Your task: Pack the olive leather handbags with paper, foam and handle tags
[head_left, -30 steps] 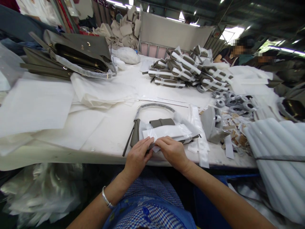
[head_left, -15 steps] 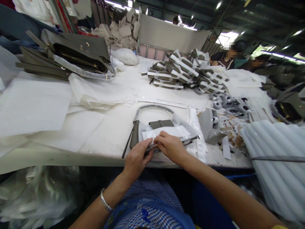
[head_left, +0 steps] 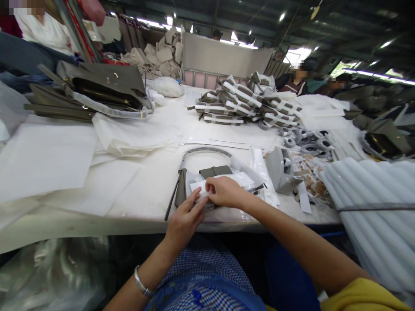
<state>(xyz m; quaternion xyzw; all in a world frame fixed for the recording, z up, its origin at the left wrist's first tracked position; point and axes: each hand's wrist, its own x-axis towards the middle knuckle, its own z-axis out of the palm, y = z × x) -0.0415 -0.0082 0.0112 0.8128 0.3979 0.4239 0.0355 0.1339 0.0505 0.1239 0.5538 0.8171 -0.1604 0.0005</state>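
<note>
Left hand (head_left: 184, 220) and right hand (head_left: 225, 192) close together, grasp unclear, partly wrapped bag (head_left: 216, 171) touching both and extending beyond

The bag (head_left: 181, 190) up front is smooth, matt leather-look stuff, and its handle (head_left: 207, 149) is wrapped in shiny clear plastic. White sheet (head_left: 244, 177) on top is smooth and papery. Stacked bags (head_left: 131, 81) over on the left have the same matt outside, glossy dark lining (head_left: 108, 93), polished gold-tone metal clasp (head_left: 116, 75). Loose sheets (head_left: 48, 149) are thin matt paper. Foam tubes (head_left: 366, 185) have a satiny sheen. Bracelet (head_left: 140, 282): shiny silvery metal. Checked cloth (head_left: 210, 299) is matt woven fabric. The low heap (head_left: 58, 272) is probably crinkly plastic film, but it's pretty blurred.
</note>
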